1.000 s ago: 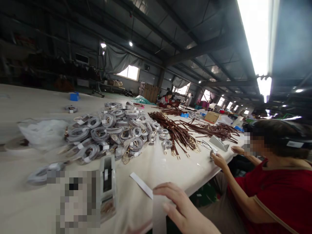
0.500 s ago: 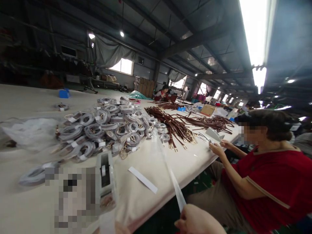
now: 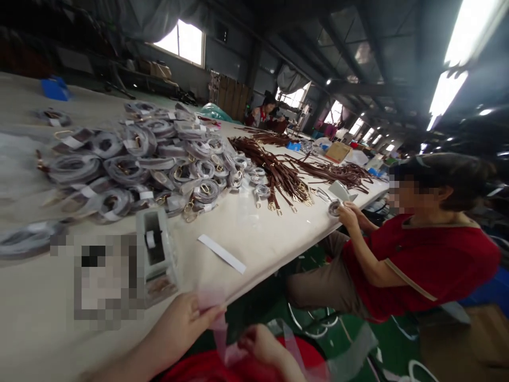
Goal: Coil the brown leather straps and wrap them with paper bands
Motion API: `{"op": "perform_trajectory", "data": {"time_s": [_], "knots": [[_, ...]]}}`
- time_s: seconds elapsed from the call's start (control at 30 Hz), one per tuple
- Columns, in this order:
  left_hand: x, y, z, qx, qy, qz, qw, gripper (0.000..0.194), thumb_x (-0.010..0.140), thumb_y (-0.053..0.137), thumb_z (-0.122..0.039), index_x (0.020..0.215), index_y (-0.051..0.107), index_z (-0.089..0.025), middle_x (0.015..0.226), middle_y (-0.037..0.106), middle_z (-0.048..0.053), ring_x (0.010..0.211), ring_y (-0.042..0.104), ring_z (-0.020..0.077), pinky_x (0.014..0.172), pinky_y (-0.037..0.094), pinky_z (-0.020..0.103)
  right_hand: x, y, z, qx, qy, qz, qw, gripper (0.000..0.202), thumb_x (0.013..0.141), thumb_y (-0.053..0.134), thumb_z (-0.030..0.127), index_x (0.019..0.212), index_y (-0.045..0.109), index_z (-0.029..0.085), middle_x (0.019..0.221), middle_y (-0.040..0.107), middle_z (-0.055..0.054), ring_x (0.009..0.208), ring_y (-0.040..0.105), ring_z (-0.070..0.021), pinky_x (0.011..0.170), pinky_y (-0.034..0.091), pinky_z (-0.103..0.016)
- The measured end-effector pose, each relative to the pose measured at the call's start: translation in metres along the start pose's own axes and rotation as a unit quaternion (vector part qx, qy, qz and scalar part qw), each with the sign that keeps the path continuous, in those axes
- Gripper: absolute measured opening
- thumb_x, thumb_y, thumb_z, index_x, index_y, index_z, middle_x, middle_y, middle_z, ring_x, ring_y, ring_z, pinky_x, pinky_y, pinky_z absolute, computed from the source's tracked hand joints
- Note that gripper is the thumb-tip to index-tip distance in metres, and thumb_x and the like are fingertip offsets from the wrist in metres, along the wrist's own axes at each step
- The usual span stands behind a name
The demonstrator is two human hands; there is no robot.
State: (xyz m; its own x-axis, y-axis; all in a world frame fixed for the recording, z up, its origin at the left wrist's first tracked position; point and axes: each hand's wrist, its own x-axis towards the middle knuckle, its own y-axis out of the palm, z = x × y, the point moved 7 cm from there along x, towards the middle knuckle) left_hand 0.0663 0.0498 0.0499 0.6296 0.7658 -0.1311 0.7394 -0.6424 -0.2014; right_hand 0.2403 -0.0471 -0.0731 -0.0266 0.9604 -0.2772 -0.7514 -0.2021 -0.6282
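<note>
My left hand [image 3: 181, 323] is at the front edge of the table, thumb and fingers pinched on a see-through plastic strip [image 3: 221, 335]. Just right of it and lower, my right hand [image 3: 262, 347] has its fingers closed on the same strip, above a red surface. A loose see-through length trails to the right beyond that hand. On the table, near my left hand, stands a grey tape dispenser [image 3: 169, 265]. A flat white paper strip [image 3: 221, 253] lies to its right. Coiled straps [image 3: 123, 164], wrapped in clear plastic and with gold clasps, are heaped behind the dispenser.
Unwrapped brown straps [image 3: 274, 172] with gold hooks lie in piles farther along the table [image 3: 254, 233]. At the right edge a seated co-worker in a red shirt [image 3: 441, 260] handles a small coil [image 3: 334, 208]. Another person [image 3: 264, 114] sits at the far side.
The view has tilted down. My left hand has risen into sight with the strip pinched in it. My right hand has moved left and lower, and the strip no longer stretches across the table.
</note>
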Motion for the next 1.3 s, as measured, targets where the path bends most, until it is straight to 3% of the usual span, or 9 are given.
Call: {"op": "perform_trajectory", "data": {"time_s": [0.1, 0.17, 0.27, 0.43, 0.67, 1.03, 1.13, 1.23, 1.3], "knots": [[0.004, 0.018, 0.016, 0.013, -0.011, 0.026, 1.0, 0.031, 0.086, 0.058, -0.038, 0.075, 0.075, -0.015, 0.074, 0.078, 0.004, 0.075, 0.072, 0.0242, 0.071, 0.056, 0.027, 0.007, -0.012, 0.038, 0.101, -0.087, 0.046, 0.99, 0.055, 0.073, 0.07, 0.021, 0.127, 0.062, 0.022, 0.129, 0.063, -0.008, 0.116, 0.061, -0.0251, 0.096, 0.049, -0.033], [0.004, 0.024, 0.021, 0.035, 0.008, 0.022, 0.999, 0.026, 0.086, 0.059, -0.034, 0.078, 0.076, -0.016, 0.079, 0.078, 0.004, 0.078, 0.071, 0.0229, 0.073, 0.055, 0.027, 0.005, -0.019, 0.067, 0.157, -0.154, 0.064, 0.973, 0.063, 0.071, 0.077, 0.027, 0.132, 0.059, 0.022, 0.138, 0.055, -0.01, 0.125, 0.053, -0.0258, 0.106, 0.042, -0.037], [0.003, 0.021, 0.023, 0.052, 0.02, -0.017, 0.998, 0.022, 0.085, 0.06, -0.033, 0.081, 0.075, -0.017, 0.081, 0.077, 0.004, 0.078, 0.07, 0.0218, 0.069, 0.055, 0.025, 0.006, -0.019, 0.084, 0.183, -0.156, 0.036, 0.97, 0.026, 0.086, 0.067, 0.037, 0.104, 0.075, 0.02, 0.11, 0.068, -0.008, 0.103, 0.064, -0.0214, 0.093, 0.049, -0.033], [-0.004, -0.002, 0.009, 0.016, 0.055, -0.107, 0.993, 0.024, 0.084, 0.058, -0.033, 0.077, 0.075, -0.017, 0.079, 0.073, 0.005, 0.076, 0.068, 0.0198, 0.069, 0.054, 0.025, 0.011, 0.003, 0.079, 0.175, -0.129, 0.036, 0.975, 0.03, 0.091, 0.062, 0.042, 0.083, 0.078, 0.018, 0.099, 0.069, -0.008, 0.092, 0.066, -0.0198, 0.084, 0.051, -0.03], [-0.011, -0.006, 0.011, 0.022, 0.043, -0.083, 0.995, 0.024, 0.079, 0.063, -0.032, 0.064, 0.074, -0.018, 0.066, 0.069, 0.003, 0.066, 0.063, 0.0169, 0.064, 0.049, 0.024, 0.006, 0.002, 0.103, 0.165, -0.152, 0.041, 0.974, 0.027, 0.084, 0.07, 0.036, 0.104, 0.076, 0.018, 0.103, 0.072, -0.008, 0.097, 0.065, -0.0226, 0.091, 0.049, -0.033], [-0.019, -0.006, 0.012, 0.0, 0.042, -0.087, 0.995, 0.019, 0.077, 0.064, -0.032, 0.065, 0.067, -0.018, 0.068, 0.065, 0.001, 0.068, 0.06, 0.0169, 0.064, 0.047, 0.024, 0.015, 0.007, 0.119, 0.212, -0.17, 0.04, 0.961, 0.03, 0.094, 0.057, 0.044, 0.089, 0.076, 0.021, 0.097, 0.071, -0.005, 0.093, 0.066, -0.0197, 0.084, 0.051, -0.029], [-0.02, -0.011, 0.016, 0.034, 0.032, -0.1, 0.994, 0.021, 0.077, 0.065, -0.032, 0.063, 0.069, -0.018, 0.067, 0.067, 0.001, 0.068, 0.061, 0.0172, 0.065, 0.049, 0.023, 0.018, -0.001, 0.126, 0.153, -0.167, 0.059, 0.972, 0.031, 0.096, 0.052, 0.038, 0.092, 0.076, 0.018, 0.095, 0.071, -0.006, 0.091, 0.067, -0.0192, 0.081, 0.051, -0.027], [-0.021, -0.019, 0.019, 0.07, 0.038, -0.121, 0.989, 0.025, 0.076, 0.069, -0.036, 0.058, 0.068, -0.019, 0.063, 0.066, -0.001, 0.064, 0.061, 0.017, 0.064, 0.049, 0.023, 0.016, -0.021, 0.135, -0.041, -0.157, 0.086, 0.983, 0.02, 0.09, 0.06, 0.031, 0.095, 0.075, 0.019, 0.088, 0.073, -0.004, 0.081, 0.068, -0.0197, 0.073, 0.051, -0.027], [-0.021, -0.023, 0.02, 0.095, 0.044, -0.133, 0.986, 0.028, 0.074, 0.072, -0.039, 0.054, 0.067, -0.02, 0.061, 0.066, -0.001, 0.063, 0.061, 0.017, 0.064, 0.049, 0.022, 0.009, -0.042, 0.139, -0.163, -0.17, 0.089, 0.968, 0.017, 0.084, 0.067, 0.033, 0.092, 0.075, 0.021, 0.083, 0.073, -0.003, 0.077, 0.067, -0.0205, 0.073, 0.051, -0.029]]}}
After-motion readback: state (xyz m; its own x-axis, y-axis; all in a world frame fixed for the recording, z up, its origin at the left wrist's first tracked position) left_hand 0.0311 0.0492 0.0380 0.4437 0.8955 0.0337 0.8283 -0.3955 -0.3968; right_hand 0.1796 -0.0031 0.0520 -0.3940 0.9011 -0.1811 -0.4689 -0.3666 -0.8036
